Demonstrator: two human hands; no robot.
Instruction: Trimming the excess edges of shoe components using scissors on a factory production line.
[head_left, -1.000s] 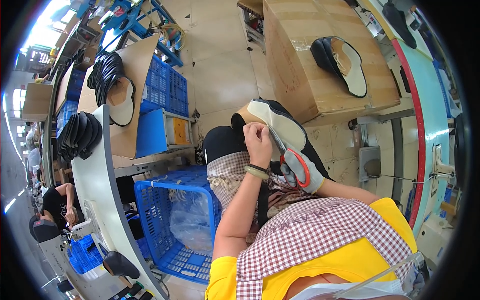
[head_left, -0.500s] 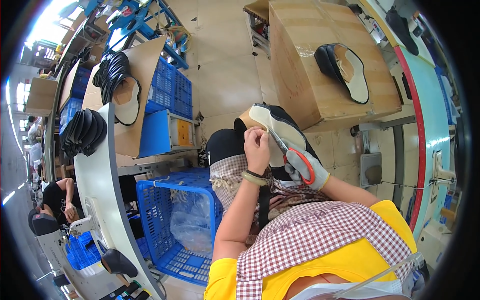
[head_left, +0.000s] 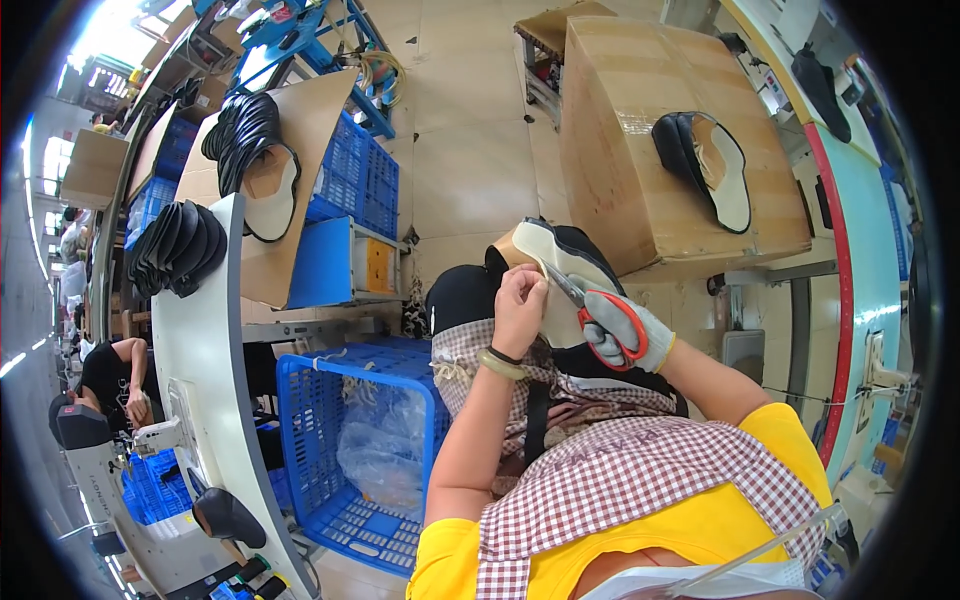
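Across my lap lies a shoe upper (head_left: 572, 258), black outside with a pale cream lining and a tan part at its far left. The bare fingers of my left hand (head_left: 520, 312) are pinched together at the lining's near-left edge; just what lies between the fingertips is hard to see. My right hand (head_left: 655, 343), in a grey-white glove, grips scissors (head_left: 637, 322) with red handles. Their blades point up and left along the lining, with the tips close beside my left fingertips.
A blue plastic crate (head_left: 300, 450) with clear plastic bags stands at my left. Black pieces (head_left: 180, 250) are stacked on the white table edge. More uppers (head_left: 270, 195) lie on cardboard beyond, and another upper (head_left: 735, 185) rests on a large carton (head_left: 610, 130). A co-worker (head_left: 110, 385) sits far left.
The whole view has shifted slightly, so the surroundings appear farther right. Both hands keep their holds, and the scissors stay at the lining edge, their angle a little flatter.
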